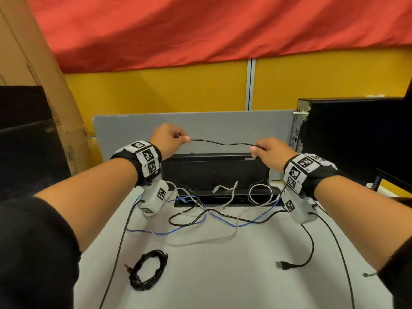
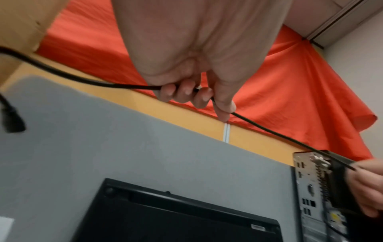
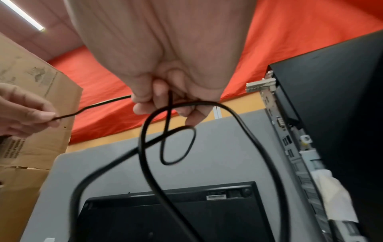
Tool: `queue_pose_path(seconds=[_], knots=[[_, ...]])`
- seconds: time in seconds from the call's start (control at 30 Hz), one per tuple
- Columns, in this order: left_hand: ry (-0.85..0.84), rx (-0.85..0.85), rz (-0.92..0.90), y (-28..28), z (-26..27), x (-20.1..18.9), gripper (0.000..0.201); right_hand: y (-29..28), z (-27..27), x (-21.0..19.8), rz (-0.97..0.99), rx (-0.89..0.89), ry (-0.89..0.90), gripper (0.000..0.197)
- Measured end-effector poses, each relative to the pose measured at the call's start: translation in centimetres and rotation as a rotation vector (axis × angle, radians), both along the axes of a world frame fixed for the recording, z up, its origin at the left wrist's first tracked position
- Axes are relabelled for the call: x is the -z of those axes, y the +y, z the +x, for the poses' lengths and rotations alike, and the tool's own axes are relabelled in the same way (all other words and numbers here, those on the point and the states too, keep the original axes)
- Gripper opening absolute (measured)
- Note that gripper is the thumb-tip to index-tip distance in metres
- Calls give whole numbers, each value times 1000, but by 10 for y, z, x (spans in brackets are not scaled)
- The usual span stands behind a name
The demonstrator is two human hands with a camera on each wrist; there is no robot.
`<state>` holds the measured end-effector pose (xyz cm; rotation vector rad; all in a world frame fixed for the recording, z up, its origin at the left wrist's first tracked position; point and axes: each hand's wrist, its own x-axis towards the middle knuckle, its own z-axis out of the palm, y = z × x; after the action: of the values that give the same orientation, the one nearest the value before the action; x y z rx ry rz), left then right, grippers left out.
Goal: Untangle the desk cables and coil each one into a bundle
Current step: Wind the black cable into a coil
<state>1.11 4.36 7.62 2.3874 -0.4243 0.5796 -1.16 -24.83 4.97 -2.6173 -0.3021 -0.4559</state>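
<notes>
A thin black cable point(image 1: 223, 143) hangs slightly slack between my two raised hands above the desk. My left hand point(image 1: 171, 139) pinches one part of it, with fingers curled round the cable point(image 2: 269, 131). My right hand point(image 1: 265, 152) grips the other part, and loops of the same cable point(image 3: 178, 144) dangle below its curled fingers. A black plug point(image 2: 12, 119) hangs at the far left of the left wrist view. On the desk lie tangled blue point(image 1: 225, 221), white point(image 1: 205, 240) and black point(image 1: 189, 221) cables, plus one coiled black bundle point(image 1: 147, 270).
A black device point(image 1: 214, 170) stands behind the tangle, in front of a grey divider panel point(image 1: 200, 123). A black computer tower point(image 1: 356, 139) stands at the right, cardboard boxes point(image 1: 40, 103) at the left. A black USB cable end point(image 1: 283, 264) lies at the front right of the desk point(image 1: 223, 282).
</notes>
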Motion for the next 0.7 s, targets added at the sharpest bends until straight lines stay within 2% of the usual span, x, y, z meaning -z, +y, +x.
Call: queue_pose_path(seconds=[0.1, 0.2, 0.33, 0.4, 0.47, 0.53, 0.6, 0.63, 0.67, 0.7], knots=[[-3, -50, -1, 20, -1, -5, 22, -9, -6, 1, -5, 10, -2, 34], [-6, -80, -18, 30, -2, -6, 22, -15, -5, 2, -101, 35, 13, 30], [-14, -130, -30, 43, -3, -6, 21, -22, -2, 2, -365, 160, 64, 25], [-18, -173, -46, 50, -3, -6, 21, -28, -4, 6, -513, 224, 1, 30], [-37, -234, -61, 59, -2, -8, 22, -36, -7, 14, -570, 231, -31, 37], [-46, -278, -78, 67, -1, -9, 21, -42, -10, 22, -599, 217, -31, 37], [-41, -311, -93, 74, -1, -9, 20, -44, -12, 25, -596, 180, 20, 24], [-40, -327, -105, 78, -1, -10, 19, -45, -13, 27, -550, 142, 77, 30], [-39, -343, -115, 81, -1, -10, 18, -47, -14, 30, -459, 94, 126, 43], [-38, -358, -120, 84, -2, -10, 17, -49, -16, 33, -317, 53, 152, 52]])
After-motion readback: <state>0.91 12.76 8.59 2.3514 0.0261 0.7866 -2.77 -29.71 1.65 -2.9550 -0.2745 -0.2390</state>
